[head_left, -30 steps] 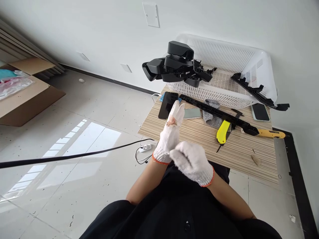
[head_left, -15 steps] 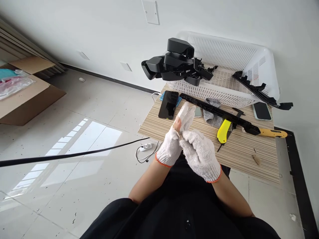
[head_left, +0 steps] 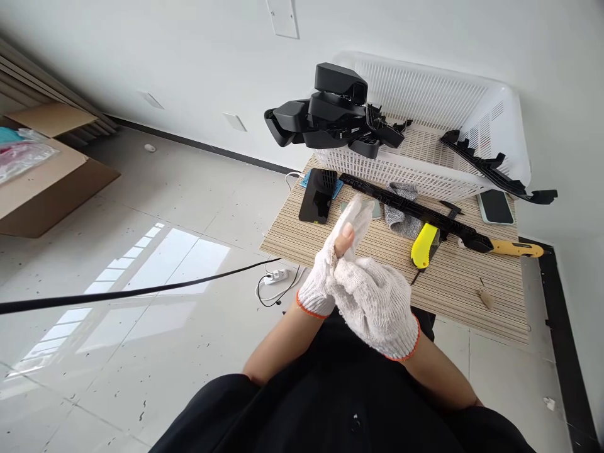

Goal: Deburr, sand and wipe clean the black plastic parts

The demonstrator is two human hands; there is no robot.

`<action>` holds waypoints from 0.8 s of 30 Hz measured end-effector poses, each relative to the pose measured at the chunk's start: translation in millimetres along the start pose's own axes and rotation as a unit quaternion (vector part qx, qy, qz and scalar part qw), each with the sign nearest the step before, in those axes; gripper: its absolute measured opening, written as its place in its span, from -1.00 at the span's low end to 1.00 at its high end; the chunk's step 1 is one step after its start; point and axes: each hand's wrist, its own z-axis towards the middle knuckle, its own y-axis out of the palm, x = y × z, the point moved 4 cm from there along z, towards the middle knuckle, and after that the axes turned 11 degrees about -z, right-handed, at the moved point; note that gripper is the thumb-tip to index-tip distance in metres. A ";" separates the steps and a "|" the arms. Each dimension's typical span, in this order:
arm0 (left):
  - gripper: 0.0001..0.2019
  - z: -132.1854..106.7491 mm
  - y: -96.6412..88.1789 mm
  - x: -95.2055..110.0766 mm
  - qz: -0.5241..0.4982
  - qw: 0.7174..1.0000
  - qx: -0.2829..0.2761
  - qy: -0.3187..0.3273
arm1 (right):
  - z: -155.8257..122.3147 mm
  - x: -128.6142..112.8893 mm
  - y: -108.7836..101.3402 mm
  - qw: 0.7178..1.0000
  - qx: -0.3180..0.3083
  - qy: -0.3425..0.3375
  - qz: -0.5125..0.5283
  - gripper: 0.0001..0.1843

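Both my hands wear white knit gloves with orange cuffs and meet above the near edge of a striped wooden table (head_left: 462, 283). My left hand (head_left: 330, 267) points its fingers up and away, stretched out, with a bare fingertip showing through the glove. My right hand (head_left: 377, 302) is closed over the left hand's palm side, gripping the left glove's fabric. Behind the hands on the table lie a black phone (head_left: 317, 198), a long black plastic strip (head_left: 415, 211) and a yellow tool (head_left: 422, 246).
A white plastic basket (head_left: 425, 69) at the table's back holds black plastic parts (head_left: 330, 119). A grey cloth (head_left: 399, 217), a yellow-handled knife (head_left: 514, 248) and a second phone (head_left: 494, 206) lie nearby. On the floor: black cable (head_left: 141, 292), power strip (head_left: 276, 277), cardboard box (head_left: 47, 182).
My right hand has moved up from below the left wrist and closed over the left hand's glove. My left hand has shifted slightly right, fingers still extended.
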 end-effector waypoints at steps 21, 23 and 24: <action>-0.21 -11.2 0.0 -15.1 -0.087 0.980 -0.155 -0.088 | -9.5 34.6 31.0 0.869 -0.152 0.355 0.309 -0.80; -0.24 -9.3 -13.3 -9.3 -0.046 0.989 -0.133 -0.052 | -19.5 40.8 28.6 0.870 -0.175 0.360 0.289 -0.73; -0.24 -8.2 -21.3 -4.6 -0.028 0.992 -0.121 -0.024 | -24.8 48.7 24.4 0.874 -0.173 0.368 0.267 -0.68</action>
